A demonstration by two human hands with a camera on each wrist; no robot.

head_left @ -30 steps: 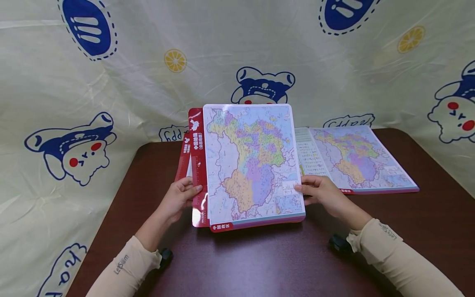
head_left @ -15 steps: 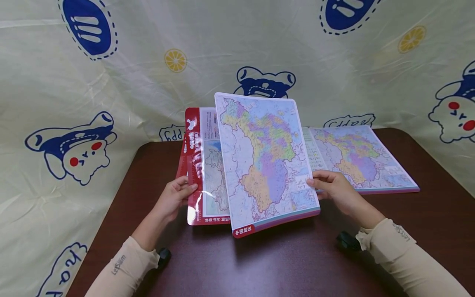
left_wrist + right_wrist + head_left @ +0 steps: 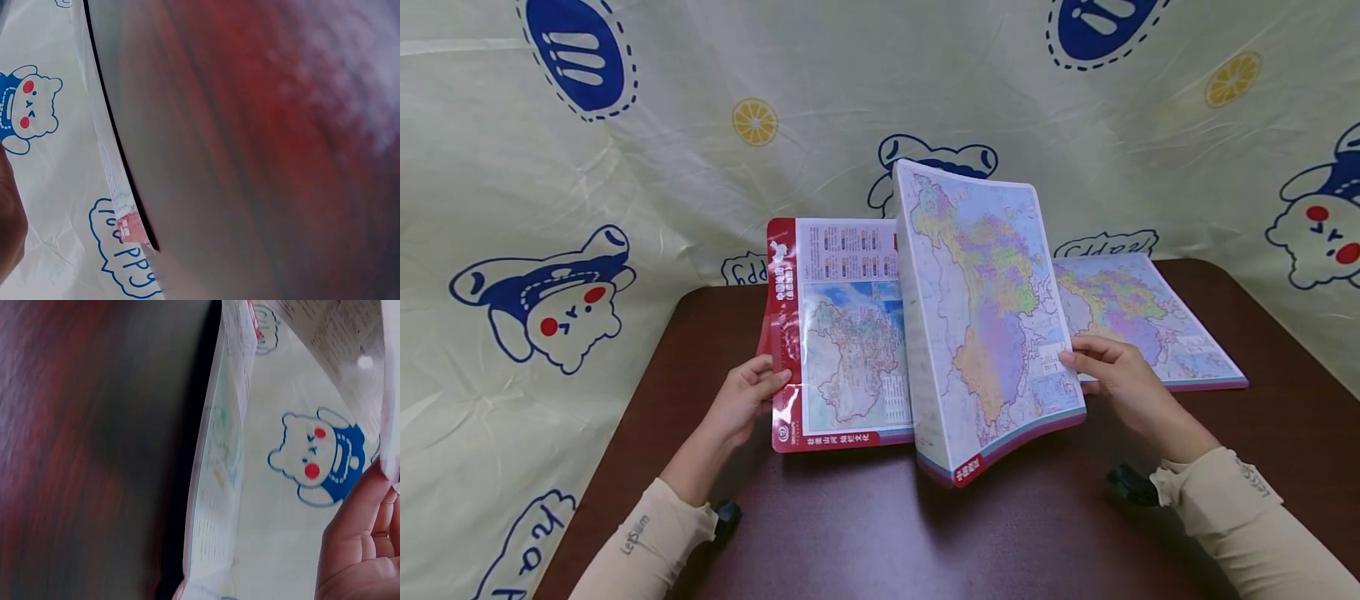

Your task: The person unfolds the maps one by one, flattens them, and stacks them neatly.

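Note:
My left hand (image 3: 748,396) pinches the red left border of a red-edged map (image 3: 850,358), which shows a pale blue-green map under printed text. With thumb and fingers, my right hand (image 3: 1116,375) pinches the right edge of a pastel-coloured map (image 3: 1000,325). That map stands tilted, its left side bending back into a white curved face (image 3: 925,375) that overlaps the red-edged map in the head view. In the right wrist view, the thumb and fingers of my right hand (image 3: 365,544) hold a pale sheet edge. The left wrist view is mostly blurred table.
On the back right of the dark brown table (image 3: 880,542) lies a second pastel map (image 3: 1157,317), partly covered by the raised one. A bit of another red sheet (image 3: 763,337) shows behind the left map. A cream cartoon-printed cloth (image 3: 700,183) hangs behind.
The pastel-coloured map in my right hand has moved right and tilted, uncovering the red-edged map beneath it. My left hand has shifted slightly left and keeps its grip on the red border.

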